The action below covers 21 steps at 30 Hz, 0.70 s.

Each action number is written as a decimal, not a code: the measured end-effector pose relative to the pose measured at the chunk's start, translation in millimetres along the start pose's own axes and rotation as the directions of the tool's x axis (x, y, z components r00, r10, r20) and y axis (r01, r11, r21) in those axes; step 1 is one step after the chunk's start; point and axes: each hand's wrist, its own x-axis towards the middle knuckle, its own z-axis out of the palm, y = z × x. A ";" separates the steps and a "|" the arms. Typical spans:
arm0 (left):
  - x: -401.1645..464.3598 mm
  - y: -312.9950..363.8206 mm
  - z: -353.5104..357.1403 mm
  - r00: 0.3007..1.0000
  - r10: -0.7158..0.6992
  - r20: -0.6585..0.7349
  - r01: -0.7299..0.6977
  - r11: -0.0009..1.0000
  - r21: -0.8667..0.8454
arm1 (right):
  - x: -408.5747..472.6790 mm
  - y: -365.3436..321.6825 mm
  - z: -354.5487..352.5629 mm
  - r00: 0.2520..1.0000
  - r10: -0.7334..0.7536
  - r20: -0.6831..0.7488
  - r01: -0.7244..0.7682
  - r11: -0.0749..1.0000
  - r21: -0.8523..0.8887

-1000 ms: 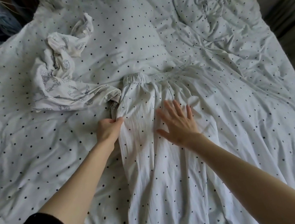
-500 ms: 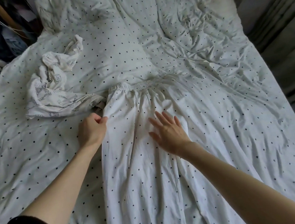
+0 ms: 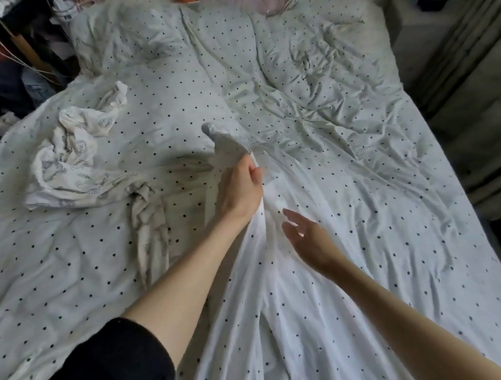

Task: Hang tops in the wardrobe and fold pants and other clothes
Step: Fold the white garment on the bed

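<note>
One hand (image 3: 240, 191) gripping dotted pants (image 3: 277, 327) — bed (image 3: 363, 152) beneath

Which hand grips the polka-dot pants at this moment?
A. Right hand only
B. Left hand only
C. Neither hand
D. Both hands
B: the left hand pinches a lifted fold of the polka-dot pants, while the right hand is open with fingers spread, gripping nothing.
</note>
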 end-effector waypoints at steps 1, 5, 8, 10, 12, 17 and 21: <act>1.4 12.3 19.2 0.999 0.003 0.036 -0.003 1.000 0.009 | -2.8 10.9 -10.9 1.000 0.020 -0.016 -0.020 1.000 0.020; 5.7 28.8 78.7 0.992 -0.036 0.124 0.035 0.999 0.013 | -10.0 44.6 -30.6 0.989 0.115 -0.096 -0.098 0.982 0.163; 9.9 21.8 108.2 0.951 -0.057 0.305 0.056 0.998 0.012 | -15.7 65.7 -34.5 0.980 0.173 -0.098 -0.150 0.967 0.205; 2.5 15.0 115.4 0.905 -0.043 0.422 0.064 0.997 -0.036 | -21.1 77.6 -33.0 0.979 0.195 -0.059 -0.180 0.963 0.202; -10.9 4.1 108.7 0.933 -0.002 0.361 0.057 0.989 -0.140 | -25.0 84.7 -28.2 0.981 0.187 -0.050 -0.177 0.971 0.163; -75.2 -43.5 67.4 0.996 -0.051 0.072 0.063 0.982 -0.176 | -45.1 79.8 -3.9 0.980 -0.027 -0.197 0.020 0.999 -0.035; -151.4 -84.4 49.4 0.977 -0.141 0.162 0.159 0.982 -0.104 | -75.5 79.0 29.3 0.988 -0.052 -0.143 0.045 0.997 -0.056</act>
